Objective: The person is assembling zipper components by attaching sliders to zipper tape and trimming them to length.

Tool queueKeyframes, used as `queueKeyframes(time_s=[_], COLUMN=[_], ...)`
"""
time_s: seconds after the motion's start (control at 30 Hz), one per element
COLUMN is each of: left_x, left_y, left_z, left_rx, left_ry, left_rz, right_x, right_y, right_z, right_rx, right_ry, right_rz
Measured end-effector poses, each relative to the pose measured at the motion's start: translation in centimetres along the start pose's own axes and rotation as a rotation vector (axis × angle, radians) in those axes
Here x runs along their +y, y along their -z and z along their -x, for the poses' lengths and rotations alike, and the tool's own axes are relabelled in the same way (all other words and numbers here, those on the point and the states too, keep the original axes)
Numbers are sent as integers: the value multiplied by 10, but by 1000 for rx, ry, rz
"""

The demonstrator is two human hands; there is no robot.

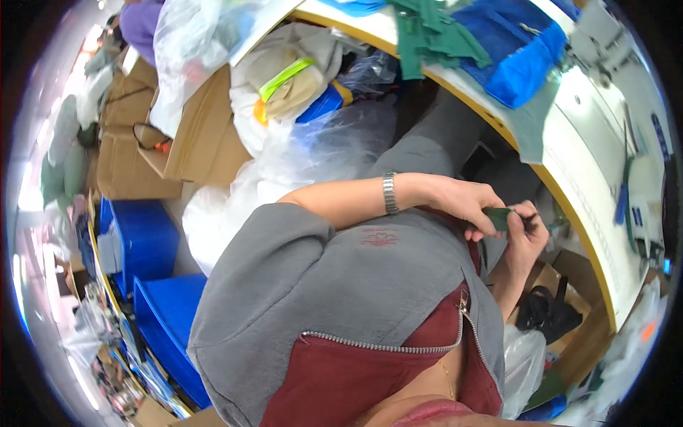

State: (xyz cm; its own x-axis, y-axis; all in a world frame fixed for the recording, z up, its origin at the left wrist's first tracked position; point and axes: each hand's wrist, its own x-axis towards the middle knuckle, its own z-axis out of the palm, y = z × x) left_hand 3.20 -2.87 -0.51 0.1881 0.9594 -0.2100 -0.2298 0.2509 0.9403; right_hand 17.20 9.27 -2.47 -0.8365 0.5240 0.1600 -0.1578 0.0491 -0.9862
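Note:
A small dark green piece (497,218), seemingly cloth, is pinched between my two hands in front of my body. My left hand (466,204), with a metal-banded watch on its wrist, has its fingers closed on the left end. At the other end, the thumb and fingers of my right hand (527,229) press together on the same piece. My fingers hide part of it. Beyond my hands, the curved edge of a white table (592,235) runs past on the right.
Green cloth pieces (435,39) and a blue mesh item (516,50) lie on the table. A blue-handled tool (623,199) is at the far right. Cardboard boxes (203,135), plastic bags (320,149) and blue bins (151,238) stand left. A box with a black item (551,313) sits below the table edge.

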Motion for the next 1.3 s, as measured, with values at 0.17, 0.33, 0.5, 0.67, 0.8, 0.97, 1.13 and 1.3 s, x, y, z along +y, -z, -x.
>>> queueKeyframes(time_s=[0.17, 0.33, 0.5, 0.67, 0.8, 0.97, 1.13, 1.3], left_x=[4, 19, -1, -16, -39, -47, -128, -134], left_y=[26, 59, 101, 150, 232, 313, 351, 335], left_z=[28, 75, 147, 229, 290, 295, 284, 260], left_rx=[155, 124, 173, 593, 1181, 1889, 1500, 1588], left_ry=[-93, -82, 1, 301, 217, 336, 877, 742], left_rz=[-589, -513, -399, -121, -100, -1443, -1032, -1315], right_x=[-17, -19, -14, 24, 27, 53, 74, 61], right_y=[17, 10, -58, -99, -98, -71, -60, -59], right_z=[-12, -25, -51, -68, -79, -77, -62, -67], right_rx=[108, 326, 9, -434, -443, -303, -311, -360], right_ry=[227, 98, -203, -64, -73, -232, -356, -471], right_rz=[-65, -80, 269, 422, 552, 634, 676, 711])
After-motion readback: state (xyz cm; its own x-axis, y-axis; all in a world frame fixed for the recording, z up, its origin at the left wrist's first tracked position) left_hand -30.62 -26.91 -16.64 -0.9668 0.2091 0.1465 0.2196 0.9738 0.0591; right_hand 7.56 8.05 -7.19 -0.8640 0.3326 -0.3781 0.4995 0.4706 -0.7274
